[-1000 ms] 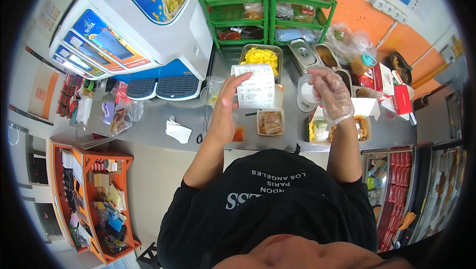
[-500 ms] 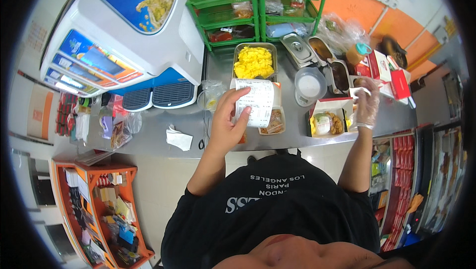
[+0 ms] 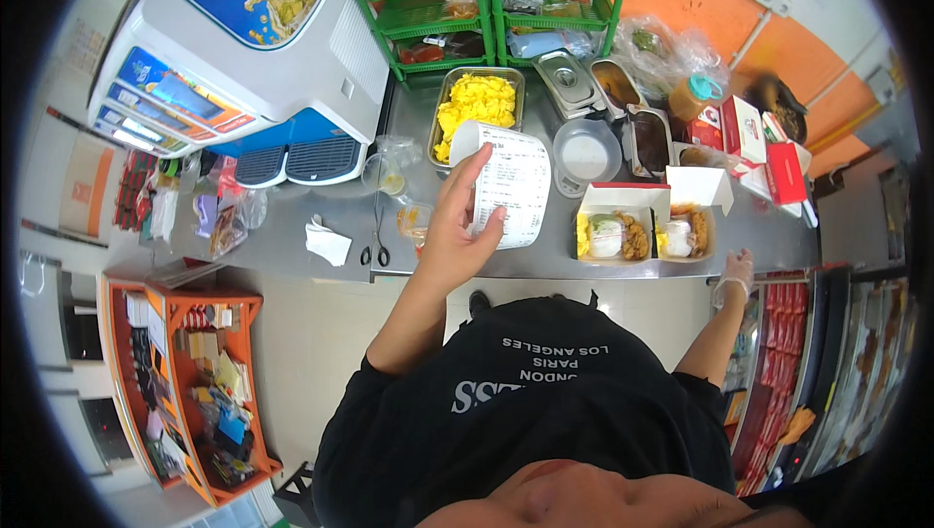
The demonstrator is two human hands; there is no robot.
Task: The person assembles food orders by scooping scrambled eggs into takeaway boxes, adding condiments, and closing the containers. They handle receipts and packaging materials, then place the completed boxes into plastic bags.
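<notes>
A long curled printed receipt (image 3: 520, 187) is held upright between the thumb and fingers of my bare left hand (image 3: 457, 217). Behind it stands a metal tray of yellow scrambled egg (image 3: 477, 105), partly covered by the paper. My right hand (image 3: 736, 270), in a clear plastic glove, is low at the counter's front edge with nothing visible in it; its fingers look loosely apart. Left of that hand are two open food boxes side by side. The left box (image 3: 615, 199) and the right box (image 3: 681, 254) each hold white rice, brown fried pieces and yellow egg.
Scissors (image 3: 375, 254) and a crumpled white tissue (image 3: 328, 242) lie on the steel counter (image 3: 272, 251). A drink dispenser (image 3: 243, 71) stands left. Green racks (image 3: 491, 12) with bagged goods are behind. A clear round tub (image 3: 587, 153), sauce pans (image 3: 649, 144) and red-white cartons (image 3: 744, 129) stand right.
My right hand has left the boxes and dropped to the counter's front edge, bringing the right box and its raised flap into view. My left hand still holds the receipt, its printed face more turned.
</notes>
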